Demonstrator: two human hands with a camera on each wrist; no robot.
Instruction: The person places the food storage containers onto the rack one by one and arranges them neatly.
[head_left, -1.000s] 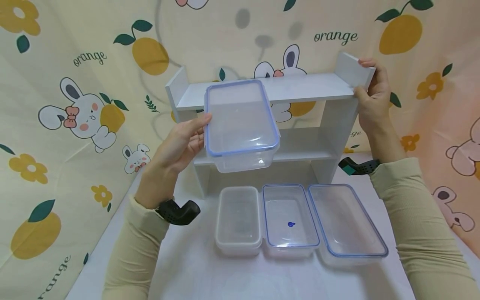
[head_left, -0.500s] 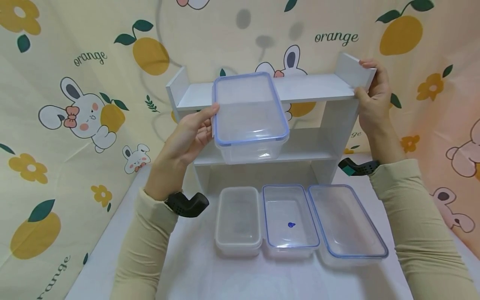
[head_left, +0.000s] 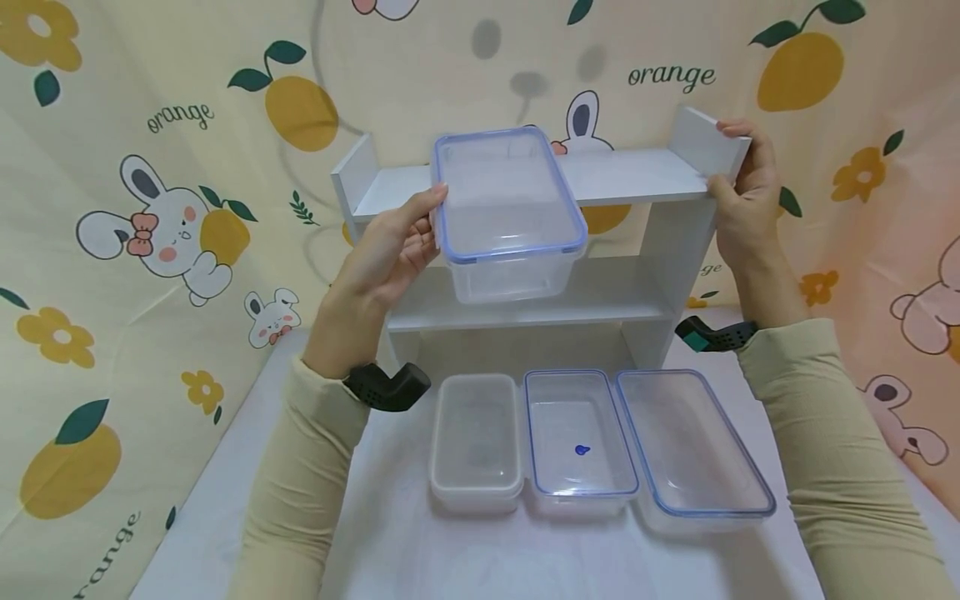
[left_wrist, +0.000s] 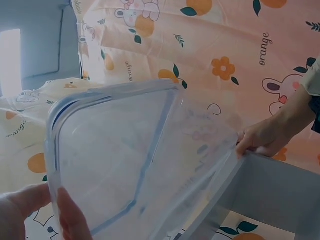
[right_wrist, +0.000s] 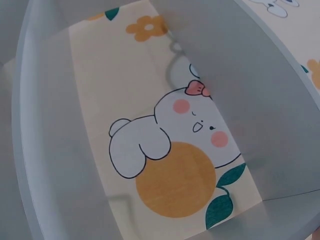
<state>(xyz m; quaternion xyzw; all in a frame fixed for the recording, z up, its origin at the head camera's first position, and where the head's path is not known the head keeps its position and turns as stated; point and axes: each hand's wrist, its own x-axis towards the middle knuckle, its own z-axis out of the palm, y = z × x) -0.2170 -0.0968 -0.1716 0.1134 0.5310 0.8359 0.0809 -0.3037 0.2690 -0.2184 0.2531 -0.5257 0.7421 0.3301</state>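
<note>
My left hand (head_left: pixel 397 250) pinches the left edge of a clear plastic food container (head_left: pixel 510 200) with a blue-rimmed lid. The container is raised in front of a white shelf unit (head_left: pixel 637 175) and overlaps its top board. Its near end tilts down toward me. Close up in the left wrist view, thumb and fingers (left_wrist: pixel 72 215) grip the container (left_wrist: pixel 110 150) along its edge. My right hand (head_left: pixel 746 196) holds the upright side panel at the shelf's top right corner, thumb in front and fingers over the edge. The right wrist view shows the shelf's compartment (right_wrist: pixel 55 130), with no hand visible.
On the white table (head_left: pixel 450 558) in front of the shelf stand three more lidded containers in a row: a frosted one (head_left: pixel 477 437), a blue-rimmed one (head_left: pixel 577 417) and a larger blue-rimmed one (head_left: pixel 697 442). Printed cloth (head_left: pixel 187 333) hangs behind and to the sides.
My left hand has lifted the container higher and moved it slightly right, toward the shelf's top board. My right hand stays on the side panel, and the three containers have not moved.
</note>
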